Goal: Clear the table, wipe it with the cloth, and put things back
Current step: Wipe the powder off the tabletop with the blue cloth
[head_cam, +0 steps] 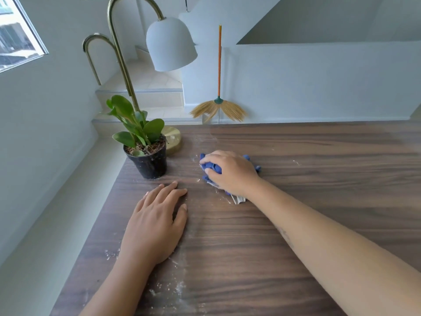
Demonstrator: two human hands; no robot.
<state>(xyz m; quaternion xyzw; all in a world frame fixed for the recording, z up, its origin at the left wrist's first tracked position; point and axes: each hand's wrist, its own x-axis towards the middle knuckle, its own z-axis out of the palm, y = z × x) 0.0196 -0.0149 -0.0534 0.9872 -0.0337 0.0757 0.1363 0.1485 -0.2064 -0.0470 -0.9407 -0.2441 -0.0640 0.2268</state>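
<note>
My right hand (pixel 230 171) grips a bunched blue cloth (pixel 210 167) and presses it onto the dark wooden table (pixel 319 169), just right of the plant. A pale edge of the cloth sticks out under my wrist. My left hand (pixel 157 222) lies flat on the table with its fingers straight, below the plant. A green plant in a black pot (pixel 148 161) stands near the table's left edge. Behind it rises a brass lamp (pixel 173 139) with a white shade. White dust is smeared on the wood around both hands.
The table's left edge runs diagonally beside a white ledge and wall. Beyond the far edge are steps and a broom (pixel 219 87) leaning on a white wall. The lamp shade (pixel 169 44) hangs over the table's back left part.
</note>
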